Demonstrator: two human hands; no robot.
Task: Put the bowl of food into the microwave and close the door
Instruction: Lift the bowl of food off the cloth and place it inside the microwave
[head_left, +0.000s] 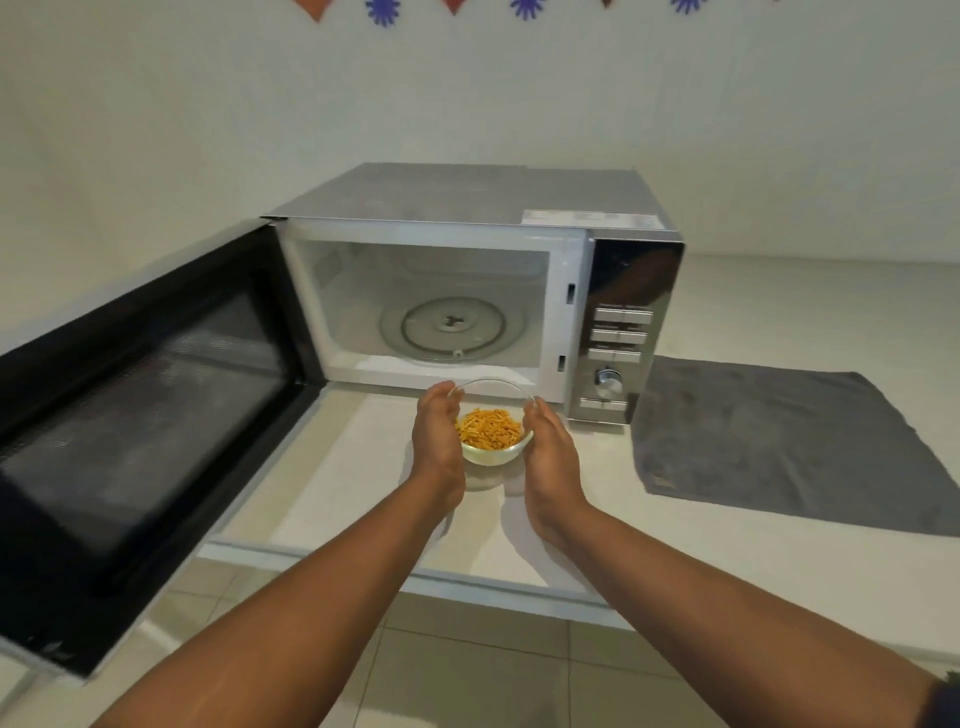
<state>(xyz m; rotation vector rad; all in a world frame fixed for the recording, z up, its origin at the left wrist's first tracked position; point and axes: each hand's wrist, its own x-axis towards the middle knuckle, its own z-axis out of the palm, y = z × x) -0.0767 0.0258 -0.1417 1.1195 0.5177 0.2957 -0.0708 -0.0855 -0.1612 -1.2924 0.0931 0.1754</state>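
A clear glass bowl (491, 452) with orange-yellow food sticks (489, 427) is held just in front of the microwave (467, 208), slightly above the counter. My left hand (439, 431) cups its left side and my right hand (550, 447) cups its right side. The microwave door (140, 415) stands swung wide open to the left. Inside, the white cavity shows a bare glass turntable (449, 328).
A grey cloth (779, 441) lies flat on the white counter (779, 561) to the right of the microwave. The control panel with buttons and a knob (608, 382) is on the microwave's right. Tiled floor shows below the counter edge. A white wall stands behind.
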